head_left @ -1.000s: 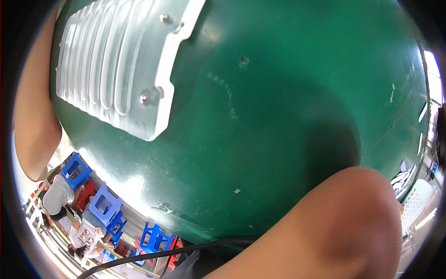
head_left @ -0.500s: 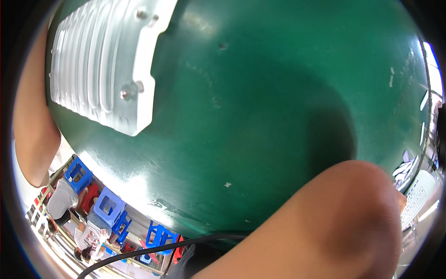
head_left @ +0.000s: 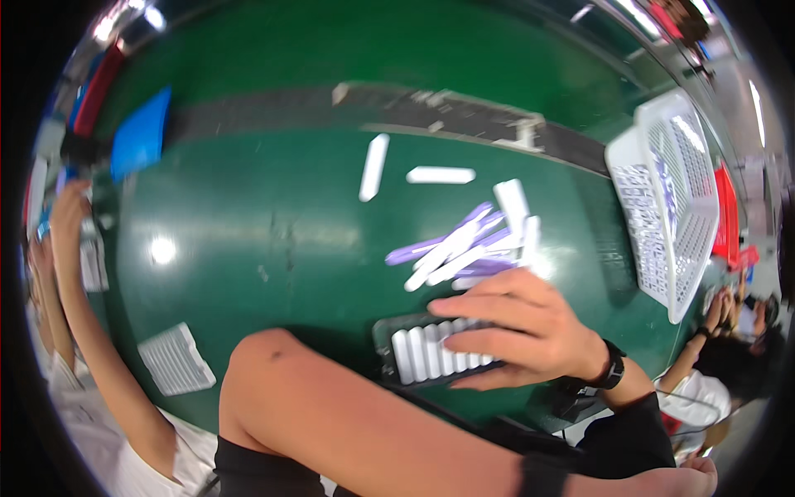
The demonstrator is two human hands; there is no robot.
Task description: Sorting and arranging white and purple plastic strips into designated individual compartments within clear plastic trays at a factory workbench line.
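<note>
My right hand [head_left: 530, 331], with a dark watch on its wrist, grips across a black-rimmed tray [head_left: 383, 352] near the front of the green table. White, side-by-side strips [head_left: 422, 352] fill this tray, and its right part is hidden under the hand. My left forearm [head_left: 373, 406] crosses low in the picture from its elbow toward the lower right. The left hand [head_left: 694, 479] shows only partly at the lower edge, so its fingers cannot be read. Beyond the right hand lies a loose pile of purple and white strips [head_left: 464, 244]. Two white strips [head_left: 440, 175] lie apart from it.
A white perforated basket [head_left: 671, 248] stands at the right with a red bin [head_left: 725, 217] behind it. At the left are a translucent ribbed tray [head_left: 176, 360], a blue panel [head_left: 141, 137] and another person's arm [head_left: 99, 331]. A dark strip [head_left: 273, 108] crosses the table.
The view has swung widely. The pile, the basket and my right hand on the black-rimmed tray have come into view. The translucent ribbed tray looks smaller and lower at the left.
</note>
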